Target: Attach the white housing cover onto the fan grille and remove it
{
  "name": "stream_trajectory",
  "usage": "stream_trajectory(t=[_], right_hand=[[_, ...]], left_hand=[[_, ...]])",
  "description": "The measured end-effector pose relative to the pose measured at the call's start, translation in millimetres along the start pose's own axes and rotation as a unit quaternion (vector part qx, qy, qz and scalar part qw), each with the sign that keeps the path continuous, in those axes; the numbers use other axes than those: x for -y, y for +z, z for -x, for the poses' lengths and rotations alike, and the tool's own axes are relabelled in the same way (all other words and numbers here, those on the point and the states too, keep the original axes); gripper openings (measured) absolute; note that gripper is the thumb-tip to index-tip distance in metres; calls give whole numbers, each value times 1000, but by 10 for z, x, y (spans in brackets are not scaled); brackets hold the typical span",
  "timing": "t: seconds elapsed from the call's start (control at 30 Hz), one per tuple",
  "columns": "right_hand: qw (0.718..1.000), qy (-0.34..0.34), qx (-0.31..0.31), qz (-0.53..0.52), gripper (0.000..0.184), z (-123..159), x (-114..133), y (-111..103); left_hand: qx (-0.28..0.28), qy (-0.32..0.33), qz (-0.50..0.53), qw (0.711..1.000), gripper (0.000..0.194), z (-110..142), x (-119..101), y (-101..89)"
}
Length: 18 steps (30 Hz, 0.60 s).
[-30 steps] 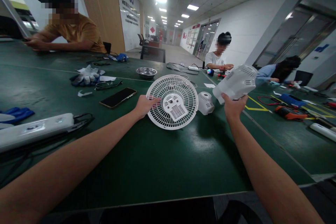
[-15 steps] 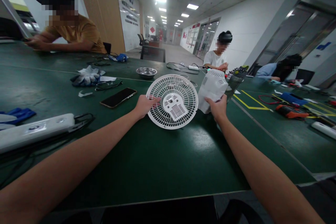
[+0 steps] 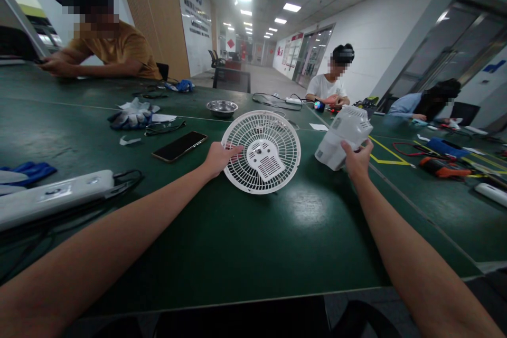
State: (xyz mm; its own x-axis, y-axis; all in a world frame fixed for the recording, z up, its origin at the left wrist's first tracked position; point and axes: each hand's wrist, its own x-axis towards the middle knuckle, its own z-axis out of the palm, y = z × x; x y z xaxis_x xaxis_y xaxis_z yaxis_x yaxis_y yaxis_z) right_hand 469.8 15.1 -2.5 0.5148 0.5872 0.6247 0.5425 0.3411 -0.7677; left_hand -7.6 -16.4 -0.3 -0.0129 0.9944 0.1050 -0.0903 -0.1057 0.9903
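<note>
My left hand (image 3: 217, 158) is closed on the left rim of a round white fan grille (image 3: 291, 150). Its thumb lies across the spokes, and the slotted centre plate faces me. To the right, my right hand (image 3: 358, 157) grips a white plastic fan housing (image 3: 336, 140) from its lower right side. The housing is tilted, with vent slots at its upper right end, and stands apart from the grille. My fingers behind it are hidden. I cannot tell whether it is one piece or two.
Left of the grille are a phone (image 3: 180, 146), work gloves (image 3: 132, 116) and a white power strip (image 3: 59, 195). A metal bowl (image 3: 222, 108) stands behind. Yellow tape (image 3: 390, 156) and an orange-black meter (image 3: 443, 167) lie right. Co-workers sit around the green table (image 3: 237, 253).
My right hand carried the housing left over the small vented cover beside the grille, then back right. That cover no longer shows on the table. My left hand and the grille stayed nearly still.
</note>
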Motion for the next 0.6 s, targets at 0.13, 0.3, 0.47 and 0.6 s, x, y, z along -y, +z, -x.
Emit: stream_trajectory(t=[0.13, 0.3, 0.47, 0.6], right_hand=[[999, -11, -43, 26, 81, -40, 142, -4], [997, 0, -78, -1, 74, -57, 218, -1], [997, -12, -70, -30, 73, -82, 175, 17], [996, -21, -68, -59, 76, -90, 159, 42]], left_hand=[[-2, -6, -2, 1000, 12, 27, -42, 10], [3, -14, 11, 1000, 13, 23, -34, 3], [2, -8, 11, 1000, 15, 6, 4, -17], [12, -6, 8, 1000, 16, -21, 35, -35]])
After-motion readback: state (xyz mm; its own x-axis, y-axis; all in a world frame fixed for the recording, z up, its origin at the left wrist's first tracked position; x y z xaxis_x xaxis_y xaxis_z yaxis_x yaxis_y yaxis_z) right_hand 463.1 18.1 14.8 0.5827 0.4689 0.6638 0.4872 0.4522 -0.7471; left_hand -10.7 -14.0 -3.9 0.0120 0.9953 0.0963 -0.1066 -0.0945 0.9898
